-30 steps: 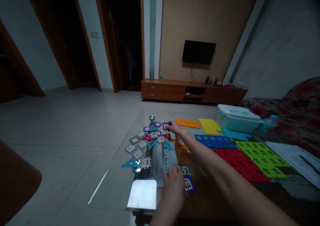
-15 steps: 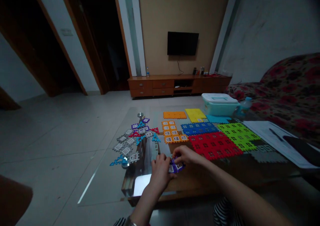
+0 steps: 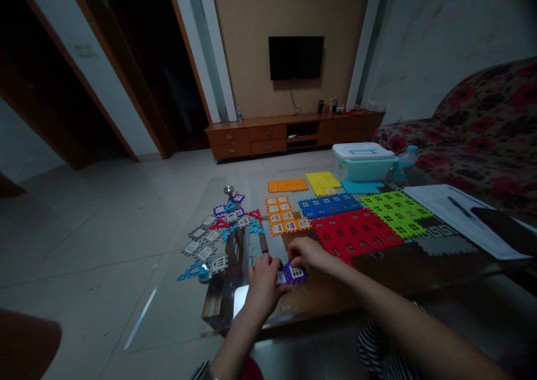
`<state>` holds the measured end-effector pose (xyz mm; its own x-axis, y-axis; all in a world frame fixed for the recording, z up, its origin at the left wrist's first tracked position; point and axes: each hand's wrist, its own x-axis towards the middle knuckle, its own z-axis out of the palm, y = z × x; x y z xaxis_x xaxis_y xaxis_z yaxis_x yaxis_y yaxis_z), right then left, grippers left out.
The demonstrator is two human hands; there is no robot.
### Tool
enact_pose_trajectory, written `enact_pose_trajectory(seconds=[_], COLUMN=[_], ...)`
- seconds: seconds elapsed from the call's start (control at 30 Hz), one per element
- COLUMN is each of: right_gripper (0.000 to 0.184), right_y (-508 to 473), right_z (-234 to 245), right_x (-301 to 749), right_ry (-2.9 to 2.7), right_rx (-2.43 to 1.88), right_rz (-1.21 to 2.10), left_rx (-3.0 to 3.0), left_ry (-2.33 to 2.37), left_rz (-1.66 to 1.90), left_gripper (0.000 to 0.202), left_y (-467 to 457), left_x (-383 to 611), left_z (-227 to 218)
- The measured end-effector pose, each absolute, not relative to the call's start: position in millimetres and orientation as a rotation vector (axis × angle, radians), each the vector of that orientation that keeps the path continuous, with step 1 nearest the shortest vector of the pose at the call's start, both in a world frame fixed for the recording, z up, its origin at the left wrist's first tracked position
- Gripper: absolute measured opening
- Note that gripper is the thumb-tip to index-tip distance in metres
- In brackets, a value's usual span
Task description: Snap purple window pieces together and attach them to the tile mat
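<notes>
Two hands now meet at the near edge of the worktop on my feed: the left hand [image 3: 263, 287] and the right hand [image 3: 306, 251] have come together from well apart, the right having drawn back from the loose pile. Their fingers are clamped on a purple window piece [image 3: 295, 273], which sits between them just above the near edge, and a grey window piece [image 3: 281, 277] shows against the left hand's fingers. I can't tell from here whether the two pieces are joined, or whether they are lifted or resting. Beyond the hands, the glass worktop [image 3: 155, 290] carries a loose pile of grey, purple, blue and red pieces [image 3: 218, 229], and an orange window section [image 3: 285, 215] lies next to a blue panel [image 3: 329, 205] and a red panel [image 3: 356, 233]. Further along are a lime-green panel [image 3: 396, 213], a yellow panel [image 3: 323, 183] and a grey strip [image 3: 444, 241], with a teal lidded tub [image 3: 363, 162] and papers [image 3: 457, 217] at the far right. Past those, I can see a floral sofa [image 3: 482, 128], a low wooden cabinet [image 3: 293, 136] and a wall-mounted TV [image 3: 296, 58].
</notes>
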<state>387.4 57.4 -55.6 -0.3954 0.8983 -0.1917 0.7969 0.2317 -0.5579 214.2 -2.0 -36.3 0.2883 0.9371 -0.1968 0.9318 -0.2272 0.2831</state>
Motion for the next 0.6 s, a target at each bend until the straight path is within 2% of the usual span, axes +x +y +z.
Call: enact_pose_trajectory(seconds=[0.33,0.47,0.6], right_gripper=[0.007,0.006,0.008], right_y=[50,47,59], right_z=[-62,-67,-70], right_x=[380,378,382], right_ry=[-2.387,-2.377,-2.372], right_rx=[-1.591,-1.569,-1.542], right_rz=[0.654,0.616,0.79], left_rx=[2.237,2.227,2.222], left_ry=[1.699,1.707,1.721], left_rz=[0.032,-0.019,-0.011], left_gripper=[0.036,0.042,0.046], left_y=[0,3,-1], left_x=[217,222,223], left_z=[-44,-48,-41])
